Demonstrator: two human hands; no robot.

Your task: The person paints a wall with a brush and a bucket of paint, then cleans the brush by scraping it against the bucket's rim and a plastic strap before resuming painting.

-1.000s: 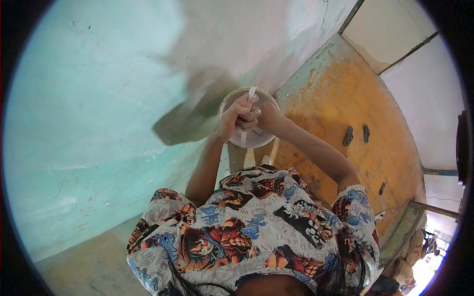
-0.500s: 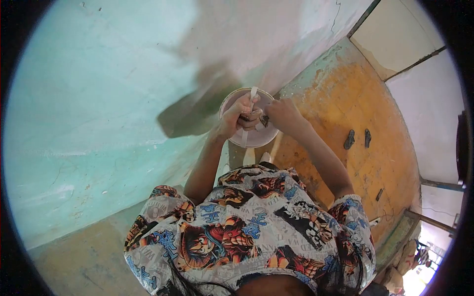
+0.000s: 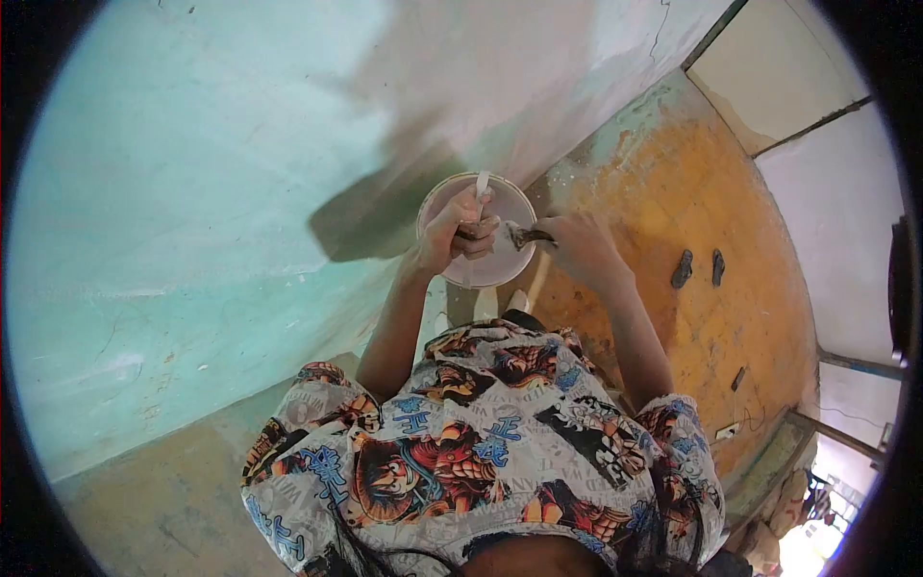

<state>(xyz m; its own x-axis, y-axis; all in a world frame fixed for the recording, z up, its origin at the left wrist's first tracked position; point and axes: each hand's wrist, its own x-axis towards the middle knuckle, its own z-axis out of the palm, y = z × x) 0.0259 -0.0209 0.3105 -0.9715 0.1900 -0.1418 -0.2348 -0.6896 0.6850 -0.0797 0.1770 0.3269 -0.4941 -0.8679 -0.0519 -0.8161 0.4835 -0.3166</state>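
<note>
A round bucket (image 3: 429, 204) with pale contents hangs beside the wall. Closed around its white handle strap (image 3: 482, 183) is my left hand (image 3: 456, 232), over the bucket's opening. My right hand (image 3: 583, 248), fingers closed, grips a small dark-handled tool (image 3: 529, 237) at the bucket's right rim. The tool's pale, smeared end points left, over the inside of the bucket. What kind of tool it is, I cannot tell.
A green and white wall (image 3: 212, 192) rises on the left, with a shadow on it. On the worn orange floor (image 3: 635, 279) lie two dark sandals (image 3: 682, 270) and a small dark object (image 3: 738, 379). A greenish board (image 3: 774, 455) lies at the lower right.
My right hand has moved right and a little down with the tool, away from my left hand. The bucket and my left hand have shifted slightly left.
</note>
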